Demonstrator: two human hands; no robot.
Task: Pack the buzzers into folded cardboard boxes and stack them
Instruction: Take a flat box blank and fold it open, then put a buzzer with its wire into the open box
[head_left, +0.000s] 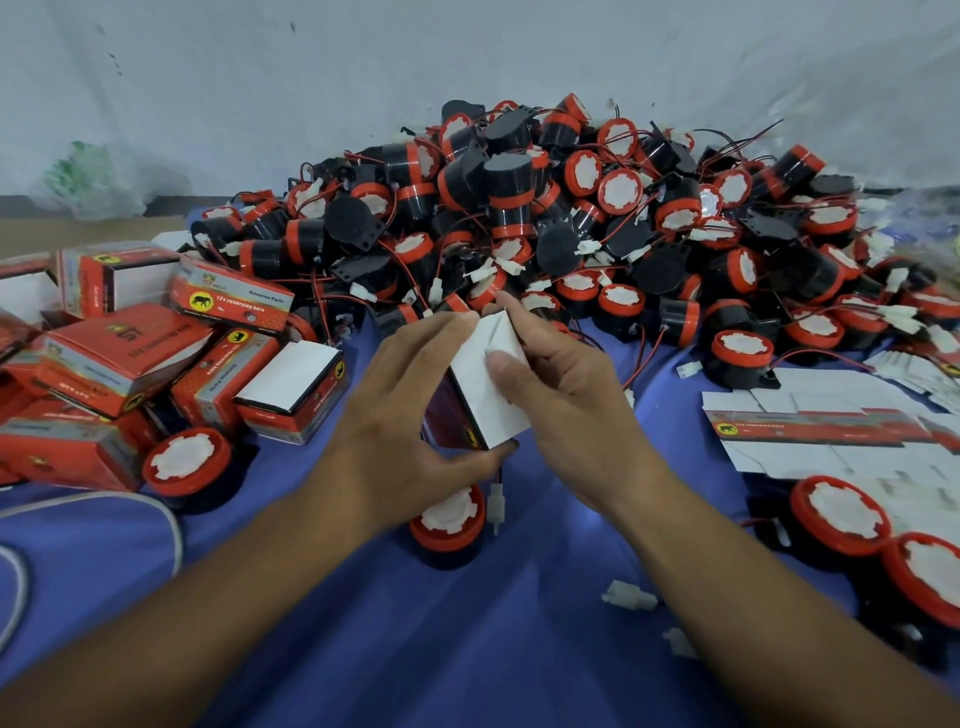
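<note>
Far left of the grip, heaped on the blue cloth (467, 649): closed red-and-silver printed cardboard boxes (130, 364), tumbled rather than squarely stacked.

On the grip's left side: the left hand (400, 415), forearm slanting in from the lower left. Curls its fingers along the far left edge of the small red cardboard box with white flaps (485, 400) and hooks the thumb under the near corner. Clenched round the box, holding it above the cloth.

In the grip itself: that box, tilted, white end panel turned up toward the camera. Probably feather-light when empty, thin-walled and easy to dent. Best taken at folded edges and corners, never squeezed mid-panel. Springy flaps, likely needing a firm tuck.

Directly beneath the grip: a round black buzzer with red rim and white cap (449, 525) lying on the cloth, plus a white plug on a thin lead (496, 506) dangling. Cannot tell whether from the box or from that buzzer.

On the grip's right side: the right hand (571, 395), forearm coming in from the lower right. Presses the thumb flat on the white panel, index fingertip at the upper flap edge. Grasps the box too, seemingly closing the flap.

Beyond the grip: a mound of black-and-red buzzers (545, 208), leads tangled. Well right of the grip: flat unfolded cartons (831, 441).
</note>
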